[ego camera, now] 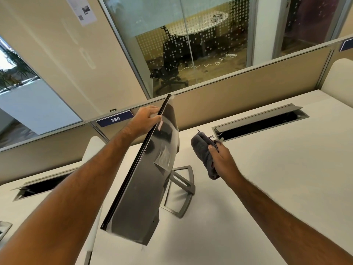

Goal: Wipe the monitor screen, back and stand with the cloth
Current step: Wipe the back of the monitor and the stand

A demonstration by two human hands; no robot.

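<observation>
The monitor (pixel 145 188) stands on the white desk, turned edge-on so its glossy dark-grey back faces right. Its grey open-frame stand (pixel 183 190) rests on the desk behind it. My left hand (pixel 146 119) grips the monitor's top edge near the far corner, thumb on the back side. My right hand (pixel 222 157) holds a bunched dark-grey cloth (pixel 202 150) to the right of the monitor's back, apart from it. The screen side faces left and is hidden.
The white desk (pixel 267 188) has an open cable tray (pixel 259 123) at the back right and another (pixel 42 185) at the left. A beige partition (pixel 248 81) with a label reading 384 (pixel 115 118) runs behind the desk. A white divider (pixel 93 150) stands left of the monitor.
</observation>
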